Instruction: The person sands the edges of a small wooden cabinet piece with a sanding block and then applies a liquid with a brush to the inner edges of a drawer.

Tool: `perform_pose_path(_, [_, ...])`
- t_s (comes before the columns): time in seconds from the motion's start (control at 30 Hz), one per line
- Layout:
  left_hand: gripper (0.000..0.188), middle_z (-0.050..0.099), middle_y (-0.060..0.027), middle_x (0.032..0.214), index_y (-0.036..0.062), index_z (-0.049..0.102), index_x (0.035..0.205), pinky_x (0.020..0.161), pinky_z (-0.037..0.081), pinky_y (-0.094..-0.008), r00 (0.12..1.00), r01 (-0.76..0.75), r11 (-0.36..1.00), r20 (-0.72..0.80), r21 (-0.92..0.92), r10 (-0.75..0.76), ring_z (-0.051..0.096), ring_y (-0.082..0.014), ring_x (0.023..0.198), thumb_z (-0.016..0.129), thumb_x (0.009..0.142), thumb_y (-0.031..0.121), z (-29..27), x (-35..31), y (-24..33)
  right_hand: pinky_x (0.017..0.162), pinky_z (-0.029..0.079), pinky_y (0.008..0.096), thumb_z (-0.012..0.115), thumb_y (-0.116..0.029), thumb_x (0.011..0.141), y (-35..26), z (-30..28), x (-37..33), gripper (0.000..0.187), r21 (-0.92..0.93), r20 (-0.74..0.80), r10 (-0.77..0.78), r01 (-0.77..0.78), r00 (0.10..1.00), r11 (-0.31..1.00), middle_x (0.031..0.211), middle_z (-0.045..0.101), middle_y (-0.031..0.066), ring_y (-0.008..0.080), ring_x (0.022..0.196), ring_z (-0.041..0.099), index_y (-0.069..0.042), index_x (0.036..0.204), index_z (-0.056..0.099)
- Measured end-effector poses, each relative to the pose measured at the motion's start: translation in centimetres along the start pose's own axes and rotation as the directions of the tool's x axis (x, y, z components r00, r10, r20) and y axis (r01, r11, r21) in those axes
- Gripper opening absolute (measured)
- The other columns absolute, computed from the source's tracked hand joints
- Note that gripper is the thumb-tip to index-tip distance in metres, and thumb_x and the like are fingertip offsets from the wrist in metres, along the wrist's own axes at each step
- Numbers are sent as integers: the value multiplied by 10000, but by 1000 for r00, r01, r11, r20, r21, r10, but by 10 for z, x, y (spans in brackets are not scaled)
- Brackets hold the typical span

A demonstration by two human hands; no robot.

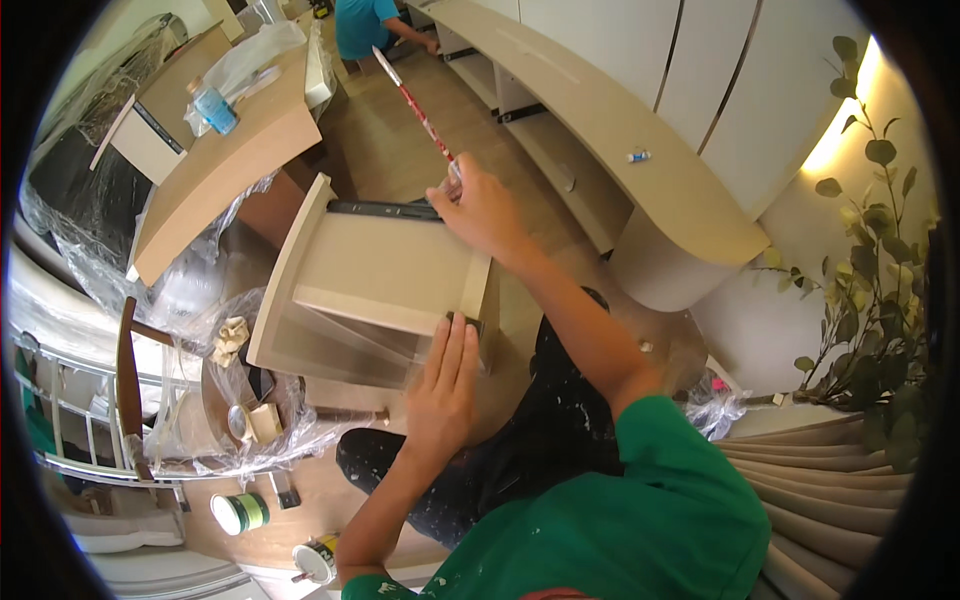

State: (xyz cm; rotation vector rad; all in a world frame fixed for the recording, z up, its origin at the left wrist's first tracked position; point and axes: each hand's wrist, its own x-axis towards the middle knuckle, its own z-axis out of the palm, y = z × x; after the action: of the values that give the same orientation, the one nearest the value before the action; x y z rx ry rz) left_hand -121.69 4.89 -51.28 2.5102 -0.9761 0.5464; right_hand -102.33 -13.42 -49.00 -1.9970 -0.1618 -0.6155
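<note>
A beige drawer with a curved front lies in front of me. A black drawer runner lines its far side. My right hand is closed around the lower end of a slender red-and-white stick, above the drawer's far right corner. The stick points up and away to the left; I cannot tell exactly what it is. My left hand rests with its fingers stretched out on the drawer's near edge, beside a small black piece at the corner.
A person in blue works by a long curved cabinet. Left stand a beige panel with a blue bottle, and a plastic-wrapped chair. Paint cans sit on the floor near left. A leafy plant and curtain are right.
</note>
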Motion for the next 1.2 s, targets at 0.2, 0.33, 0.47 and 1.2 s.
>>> perform_pose_path(0.2, [754, 444, -239, 1558, -45, 437, 1505, 1139, 450, -455, 968, 227, 951, -152, 209, -198, 429, -405, 1450, 509, 758, -106, -26, 11, -56, 683, 551, 409, 756, -232, 891, -6, -3, 2, 315, -19, 4, 29, -29, 1000, 999, 793, 698, 124, 300, 750, 722, -36, 962, 520])
perform_pose_path(0.33, [764, 452, -181, 1570, -5, 441, 1515, 1094, 502, -401, 1000, 16, 997, 23, 80, -18, 440, -331, 1458, 559, 764, -74, -2, -2, -2, 677, 545, 419, 752, -233, 894, -12, 8, -3, 312, -5, 12, 5, -5, 1000, 1000, 789, 699, 150, 292, 729, 714, -28, 996, 540])
perform_pose_path(0.47, [748, 447, -159, 1579, 12, 445, 1511, 1049, 536, -361, 988, 89, 992, -133, 93, -76, 453, -302, 1453, 581, 778, -45, -21, -5, -62, 721, 555, 404, 728, -215, 935, 3, -1, -3, 297, 35, 18, -13, 13, 1000, 999, 821, 713, 133, 258, 779, 724, -14, 1041, 537])
perform_pose_path(1.2, [536, 496, -163, 1514, 28, 531, 1418, 1184, 393, -435, 760, 638, 709, -396, 300, -516, 441, -339, 1440, 607, 889, 68, -33, -192, -254, 889, 527, 418, 689, -280, 981, 54, -2, 27, 452, -81, 145, -77, 90, 986, 993, 1091, 696, 186, 308, 994, 695, 43, 1252, 526])
